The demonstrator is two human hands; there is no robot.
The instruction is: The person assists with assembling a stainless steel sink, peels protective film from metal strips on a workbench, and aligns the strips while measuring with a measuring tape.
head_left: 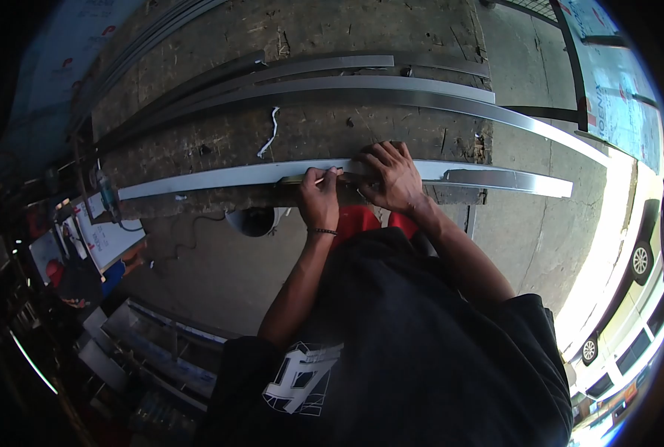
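Note:
A long, light metal bar (220,176) lies along the near edge of the workbench, its right end reaching past the bench. My left hand (319,200) is closed in a pinch at the bar's near side. What it pinches is too small to make out; a thin dark olive strip (291,179) shows just left of its fingers. My right hand (393,177) is closed over the bar, with fingers curled on its top and far side. To its right, a duller grey layer (488,179) covers part of the bar's face.
Several more metal bars (310,91) lie across the scarred wooden workbench (220,138). A twisted white strip (271,134) is on the wood. A power tool (107,195) sits at the left end, its cord hanging. Below the bench edge stands a round container (256,220).

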